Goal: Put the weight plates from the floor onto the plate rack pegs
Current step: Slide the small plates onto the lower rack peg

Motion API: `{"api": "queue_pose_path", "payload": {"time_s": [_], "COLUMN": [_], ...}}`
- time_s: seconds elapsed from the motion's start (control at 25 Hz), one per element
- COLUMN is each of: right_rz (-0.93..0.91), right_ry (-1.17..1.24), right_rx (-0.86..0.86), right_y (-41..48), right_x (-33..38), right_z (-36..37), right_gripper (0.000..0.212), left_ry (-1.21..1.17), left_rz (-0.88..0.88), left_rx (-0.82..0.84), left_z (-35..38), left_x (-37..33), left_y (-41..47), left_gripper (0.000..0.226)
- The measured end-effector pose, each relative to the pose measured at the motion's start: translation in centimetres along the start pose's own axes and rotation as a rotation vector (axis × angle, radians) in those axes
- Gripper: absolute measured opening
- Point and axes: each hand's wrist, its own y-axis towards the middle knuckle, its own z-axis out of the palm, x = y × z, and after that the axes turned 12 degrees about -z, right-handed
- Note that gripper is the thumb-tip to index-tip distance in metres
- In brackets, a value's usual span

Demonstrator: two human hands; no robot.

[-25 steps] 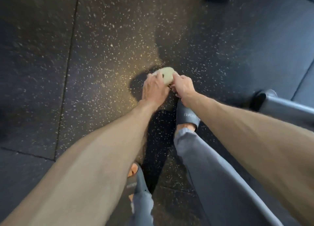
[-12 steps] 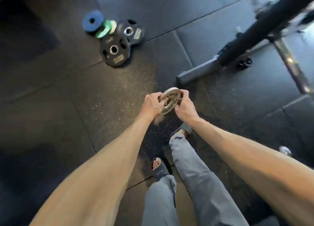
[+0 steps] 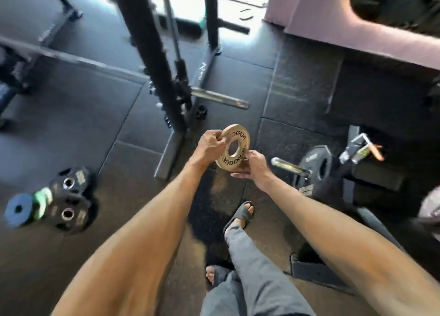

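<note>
Weight plate (image 3: 232, 147) update: I'm holding the small tan one up in the air with both hands, just short of the free tip of the chrome peg (image 3: 289, 165), and its hole is facing roughly up at me. My left hand (image 3: 210, 145) is pinching the rim on the side far from the peg. My right hand (image 3: 253, 167) is gripping the edge nearest the peg, thumb on the face.

That peg is already carrying a black plate (image 3: 317, 165) further in from the tip, so I'm guessing this one is going there too. For this bit, I reckon I'm needing to turn the plate so the hole is looking straight along the peg instead of tilting like now. Then I'm lining it up with the tip before sliding it on. I'm keeping fingers on the rim, not behind the plate, or they're getting squashed against the black one.

A pile (image 3: 66, 204) of more plates is sitting on the floor well away from the peg, out past my left arm.
</note>
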Motion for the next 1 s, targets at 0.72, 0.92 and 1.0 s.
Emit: {"api": "queue_pose_path", "payload": {"time_s": [0.72,0.92,1.0], "right_rz": [-0.264,-0.323,-0.372], "right_ry": [0.264,0.196,0.142], "right_rx": [-0.407,-0.453,-0.433], "right_y": [21.1,29.5,32.4], "right_x": [31.2,39.1,41.8], "right_z": [-10.9,-8.7,-8.1], "right_gripper": [0.021,0.048,0.052], "left_ry": [0.261,0.379,0.414], "left_rz": [0.284,0.350,0.356], "left_rx": [-0.174,-0.204,-0.188], "left_z": [1.0,-3.1,-4.7], "left_x": [-34.2,-41.1,-44.2], "left_y": [21.4,30.4,33.3], "left_gripper": [0.028,0.025,0.023]}}
